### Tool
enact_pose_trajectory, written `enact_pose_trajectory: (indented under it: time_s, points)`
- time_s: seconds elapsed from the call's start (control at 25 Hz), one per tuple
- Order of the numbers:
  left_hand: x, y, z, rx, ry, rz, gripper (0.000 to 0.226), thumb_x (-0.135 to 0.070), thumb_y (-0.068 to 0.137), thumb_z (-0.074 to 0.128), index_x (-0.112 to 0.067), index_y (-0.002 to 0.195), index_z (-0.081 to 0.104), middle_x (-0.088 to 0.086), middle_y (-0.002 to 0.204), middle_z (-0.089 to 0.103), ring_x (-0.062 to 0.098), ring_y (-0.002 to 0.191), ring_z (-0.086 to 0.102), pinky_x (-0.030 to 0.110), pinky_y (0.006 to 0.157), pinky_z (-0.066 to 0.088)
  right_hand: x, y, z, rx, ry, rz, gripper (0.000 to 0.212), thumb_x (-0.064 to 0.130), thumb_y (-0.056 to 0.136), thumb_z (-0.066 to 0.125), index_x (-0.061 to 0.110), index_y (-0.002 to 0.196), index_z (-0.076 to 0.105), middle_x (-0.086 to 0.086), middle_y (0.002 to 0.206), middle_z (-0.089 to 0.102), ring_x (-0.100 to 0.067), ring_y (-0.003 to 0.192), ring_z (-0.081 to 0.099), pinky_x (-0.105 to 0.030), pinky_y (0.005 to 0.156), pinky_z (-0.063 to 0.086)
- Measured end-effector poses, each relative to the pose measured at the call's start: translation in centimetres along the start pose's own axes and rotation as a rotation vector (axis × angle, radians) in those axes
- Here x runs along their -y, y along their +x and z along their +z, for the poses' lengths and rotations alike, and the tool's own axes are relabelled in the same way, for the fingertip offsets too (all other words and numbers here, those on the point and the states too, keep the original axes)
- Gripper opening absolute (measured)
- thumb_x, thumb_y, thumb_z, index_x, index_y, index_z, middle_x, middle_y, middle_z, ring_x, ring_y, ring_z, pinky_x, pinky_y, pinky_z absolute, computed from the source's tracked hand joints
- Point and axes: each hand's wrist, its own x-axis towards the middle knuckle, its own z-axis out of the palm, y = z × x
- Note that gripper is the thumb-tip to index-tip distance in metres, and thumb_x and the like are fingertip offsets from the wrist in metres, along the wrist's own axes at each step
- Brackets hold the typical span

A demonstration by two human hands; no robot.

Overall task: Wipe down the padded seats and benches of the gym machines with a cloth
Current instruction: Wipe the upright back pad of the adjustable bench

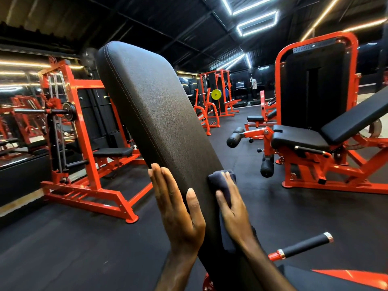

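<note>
- I see a long black padded backrest (159, 114) filling the middle of my view; its cover is pebbled vinyl with a line of pale stitching running along the left side, and its top corners are rounded.
- The pad's long axis runs from the lower right, near me, up and away to the upper left; it leans back at a slant, neither flat nor upright.
- My left hand (178, 206) lies flat against the pad's left edge, fingers straight and together, pointing up along the pad, thumb spread across the face of the pad; it grips nothing.
- My right hand (233, 208) presses a dark folded cloth (220, 179) against the pad's right edge, fingers laid straight over it; the cloth sticks out past the fingertips and hangs down under the palm.
- Both hands sit on the lower half of the pad, one on each side.
- Below on the right, a black handle (306, 244) with a metal end cap juts from an orange frame.
- On the right stands an orange leg machine (315, 143) with a black seat and reclined back; on the left, an orange rack (84, 143) with a small black seat.
- The floor (84, 248) is dark matting.
</note>
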Motion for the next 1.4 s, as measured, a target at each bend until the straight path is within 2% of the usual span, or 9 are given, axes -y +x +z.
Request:
enact_pose_trajectory:
  time_s: [0.12,0.28,0.36,0.56,0.68,0.76,0.96,1.16,1.4]
  points:
    - [0.2,-0.3,0.2,0.003,-0.001,0.000,0.066,-0.015,0.105,0.043,0.010,0.160,0.018,0.023,0.174,0.008,0.042,0.162,0.005,0.056,0.130,0.012,-2.5,-3.4,-1.8,0.125,0.004,-0.219,0.062,0.016,0.106,0.054,0.023,0.163,0.033,0.007,0.171,0.029,-0.013,0.160,0.021,-0.029,0.129,0.018]
    - [0.1,-0.3,0.2,-0.004,-0.024,0.010,0.066,-0.014,0.104,0.042,0.011,0.160,0.017,0.023,0.174,0.008,0.042,0.162,0.004,0.055,0.130,0.011,-4.4,0.0,-1.7,-0.061,-0.022,0.054,0.051,0.025,0.109,0.055,0.041,0.155,0.043,0.022,0.161,0.042,-0.002,0.153,0.033,-0.038,0.128,0.027]
    - [0.3,-0.3,0.2,-0.004,-0.016,0.015,0.066,-0.013,0.103,0.043,0.011,0.160,0.017,0.024,0.173,0.008,0.042,0.162,0.004,0.055,0.130,0.011,-3.2,2.5,-0.8,-0.084,-0.019,0.089,0.050,0.026,0.109,0.056,0.041,0.155,0.045,0.022,0.159,0.044,0.002,0.150,0.035,-0.041,0.128,0.030]
    - [0.5,-0.4,0.4,0.001,-0.003,-0.002,0.066,-0.014,0.105,0.046,0.011,0.159,0.019,0.026,0.173,0.011,0.043,0.162,0.007,0.056,0.130,0.014,-3.8,-3.0,-2.1,0.043,0.024,-0.158,0.056,0.007,0.108,0.054,0.021,0.160,0.040,0.011,0.167,0.038,-0.009,0.157,0.028,-0.029,0.128,0.023]
    - [0.3,-0.8,0.4,-0.015,0.003,-0.001,0.066,-0.010,0.105,0.049,0.011,0.160,0.019,0.025,0.173,0.010,0.043,0.162,0.007,0.056,0.130,0.015,-4.9,-2.7,-2.1,-0.075,-0.008,0.044,0.050,0.015,0.109,0.055,0.043,0.150,0.047,0.022,0.157,0.047,0.001,0.149,0.038,-0.040,0.126,0.031]
    - [0.1,-0.8,0.4,-0.017,0.013,-0.006,0.066,-0.009,0.104,0.049,0.011,0.160,0.018,0.025,0.173,0.009,0.042,0.162,0.006,0.056,0.130,0.014,-4.0,0.0,-1.5,-0.108,-0.031,0.135,0.047,0.022,0.109,0.056,0.046,0.149,0.048,0.022,0.155,0.049,0.003,0.146,0.040,-0.042,0.126,0.033]
    - [-0.3,-1.1,0.2,0.024,0.009,-0.012,0.067,-0.006,0.102,0.045,0.013,0.160,0.017,0.027,0.172,0.007,0.042,0.162,0.004,0.055,0.130,0.012,-4.2,-3.3,-2.3,0.028,0.010,-0.090,0.056,0.011,0.109,0.054,0.024,0.162,0.038,0.013,0.167,0.037,-0.008,0.157,0.029,-0.030,0.128,0.024]
    - [-0.5,-1.5,-0.1,0.029,0.000,-0.009,0.068,-0.006,0.101,0.046,0.015,0.159,0.016,0.030,0.171,0.008,0.044,0.161,0.004,0.054,0.131,0.010,-4.0,-1.4,-1.6,-0.125,-0.031,0.163,0.046,0.019,0.108,0.054,0.050,0.142,0.051,0.018,0.154,0.050,0.005,0.144,0.041,-0.044,0.126,0.032]
    - [-0.8,-3.2,-0.1,0.065,-0.009,-0.023,0.070,-0.006,0.101,0.048,0.016,0.158,0.015,0.031,0.170,0.005,0.046,0.161,0.002,0.054,0.131,0.008,-5.3,-5.7,-2.4,0.031,-0.008,-0.085,0.057,0.010,0.109,0.054,0.018,0.162,0.036,0.008,0.168,0.036,-0.011,0.158,0.026,-0.040,0.130,0.022]
